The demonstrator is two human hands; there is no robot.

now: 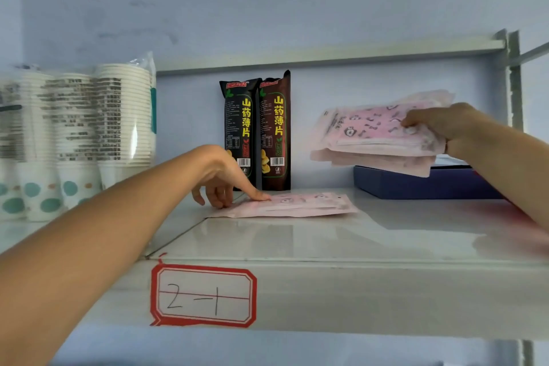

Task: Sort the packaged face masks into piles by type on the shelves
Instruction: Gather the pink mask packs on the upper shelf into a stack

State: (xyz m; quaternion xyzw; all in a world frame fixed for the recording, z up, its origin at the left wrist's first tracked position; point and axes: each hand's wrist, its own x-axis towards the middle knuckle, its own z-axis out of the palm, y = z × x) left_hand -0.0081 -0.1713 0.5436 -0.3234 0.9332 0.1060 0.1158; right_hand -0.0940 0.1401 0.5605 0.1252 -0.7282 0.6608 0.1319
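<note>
Left hand (221, 184) reaching over the white shelf (297, 241), forefinger stretched out and pressing its tip on the near left corner of a pink mask pack (297, 205) lying flat there, other fingers loosely curled above the shelf. Right hand (439, 125) up in the air at the right, thumb on top and fingers underneath, gripping a fanned bundle of pink mask packs (374, 137) printed with small dark figures. Directly under that bundle, a dark blue box (416, 184) lying on the shelf, partly hidden by the packs and the right forearm. Behind the flat pack, against the back wall, two tall snack bags (257, 131) standing upright side by side, one black, one brown, the left hand overlapping the black one's foot. Far left, wrapped stacks of paper cups (89, 134) with teal dots. On the shelf's front edge, a red-bordered label (203, 296) reading 2-1.
</note>
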